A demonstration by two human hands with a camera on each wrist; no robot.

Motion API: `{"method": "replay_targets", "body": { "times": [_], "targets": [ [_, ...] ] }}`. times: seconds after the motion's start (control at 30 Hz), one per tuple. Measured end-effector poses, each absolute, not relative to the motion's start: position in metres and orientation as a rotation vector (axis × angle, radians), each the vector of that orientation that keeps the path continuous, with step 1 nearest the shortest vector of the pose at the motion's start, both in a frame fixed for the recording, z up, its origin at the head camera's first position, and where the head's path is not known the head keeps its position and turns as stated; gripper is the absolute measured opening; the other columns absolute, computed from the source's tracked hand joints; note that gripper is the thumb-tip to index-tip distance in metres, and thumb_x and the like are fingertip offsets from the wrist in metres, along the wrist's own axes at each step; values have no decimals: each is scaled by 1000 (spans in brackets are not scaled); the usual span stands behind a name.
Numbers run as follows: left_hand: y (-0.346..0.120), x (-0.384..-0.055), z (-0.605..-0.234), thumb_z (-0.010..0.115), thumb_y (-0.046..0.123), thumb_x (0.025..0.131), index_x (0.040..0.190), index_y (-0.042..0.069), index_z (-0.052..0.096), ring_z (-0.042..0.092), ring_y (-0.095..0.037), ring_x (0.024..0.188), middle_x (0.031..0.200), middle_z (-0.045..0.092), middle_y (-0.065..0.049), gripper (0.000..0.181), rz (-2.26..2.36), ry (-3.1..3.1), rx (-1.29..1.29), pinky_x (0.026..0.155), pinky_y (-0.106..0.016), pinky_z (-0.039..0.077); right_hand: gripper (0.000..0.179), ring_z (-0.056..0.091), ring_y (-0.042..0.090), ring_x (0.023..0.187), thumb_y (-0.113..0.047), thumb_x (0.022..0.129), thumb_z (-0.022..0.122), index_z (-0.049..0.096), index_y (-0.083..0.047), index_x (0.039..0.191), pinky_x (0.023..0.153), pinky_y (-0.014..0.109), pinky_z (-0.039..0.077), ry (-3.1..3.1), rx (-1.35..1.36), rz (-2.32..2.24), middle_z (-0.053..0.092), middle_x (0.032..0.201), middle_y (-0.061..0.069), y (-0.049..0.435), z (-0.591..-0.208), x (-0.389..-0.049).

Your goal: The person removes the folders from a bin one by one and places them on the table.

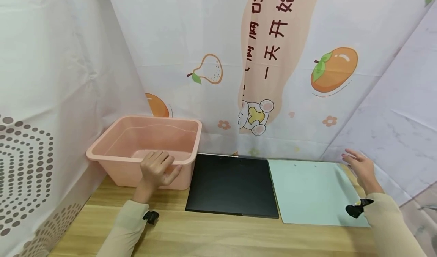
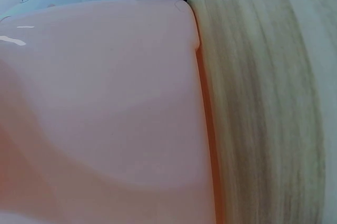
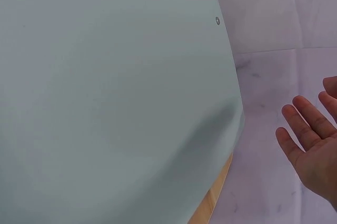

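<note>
My left hand (image 1: pixel 157 169) is at the front rim of a pink plastic tub (image 1: pixel 146 119), overlapping it in the head view. Its fingers bend loosely and the thumb stands apart. The tub's smooth outer wall (image 2: pixel 116 77) fills much of the left wrist view, where the hand does not show clearly. My right hand (image 1: pixel 362 169) is raised near the far right corner of a flat mint-green board (image 1: pixel 314 192), holding nothing. Its fingers (image 3: pixel 300 124) are spread and relaxed in the right wrist view. Between tub and green board lies a flat black board (image 1: pixel 233 185).
The boards lie side by side on a wood-grain table (image 1: pixel 218 234). Behind them hangs a white printed cloth (image 1: pixel 205 109), with more cloth at left and right. Small black devices (image 1: pixel 151 217) are strapped at both wrists. The tub's visible inside holds nothing.
</note>
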State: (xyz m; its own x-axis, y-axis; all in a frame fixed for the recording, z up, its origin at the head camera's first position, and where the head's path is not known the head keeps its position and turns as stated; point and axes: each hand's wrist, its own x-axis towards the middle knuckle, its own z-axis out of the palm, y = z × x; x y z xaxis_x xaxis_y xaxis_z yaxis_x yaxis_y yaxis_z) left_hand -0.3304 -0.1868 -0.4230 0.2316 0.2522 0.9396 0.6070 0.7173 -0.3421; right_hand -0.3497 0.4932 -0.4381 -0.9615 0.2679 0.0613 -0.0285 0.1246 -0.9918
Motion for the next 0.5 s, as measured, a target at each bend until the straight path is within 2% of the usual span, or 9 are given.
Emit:
{"method": "replay_targets", "body": {
  "times": [0.17,0.3,0.4,0.5],
  "targets": [
    [-188,-331,-424,56,41,95,58,6,56,40,-23,43,53,48,-6,52,-276,-1354,-776,42,-35,28,29,64,-14,79,-14,99,64,71,-42,94,66,6,48,-2169,-201,1915,72,82,-26,491,-434,-350],
    [-189,-332,-425,56,41,95,57,6,56,40,-23,43,53,48,-6,51,-277,-1356,-775,42,-35,28,27,64,-15,79,-15,100,62,68,-41,100,66,7,48,-2206,-180,1853,71,84,-28,489,-430,-349],
    [-189,-332,-426,57,40,94,57,6,56,40,-22,43,53,48,-6,50,-281,-1356,-775,42,-34,28,23,64,-16,80,-18,100,63,68,-36,115,67,6,48,-2235,-191,1806,70,86,-30,488,-428,-347],
    [-189,-333,-427,57,40,94,58,6,56,40,-22,43,53,48,-6,50,-283,-1355,-777,42,-34,28,38,64,-16,81,-21,100,63,61,-23,138,68,7,49,-2265,-205,1778,70,87,-32,486,-425,-345]
  ]
}}
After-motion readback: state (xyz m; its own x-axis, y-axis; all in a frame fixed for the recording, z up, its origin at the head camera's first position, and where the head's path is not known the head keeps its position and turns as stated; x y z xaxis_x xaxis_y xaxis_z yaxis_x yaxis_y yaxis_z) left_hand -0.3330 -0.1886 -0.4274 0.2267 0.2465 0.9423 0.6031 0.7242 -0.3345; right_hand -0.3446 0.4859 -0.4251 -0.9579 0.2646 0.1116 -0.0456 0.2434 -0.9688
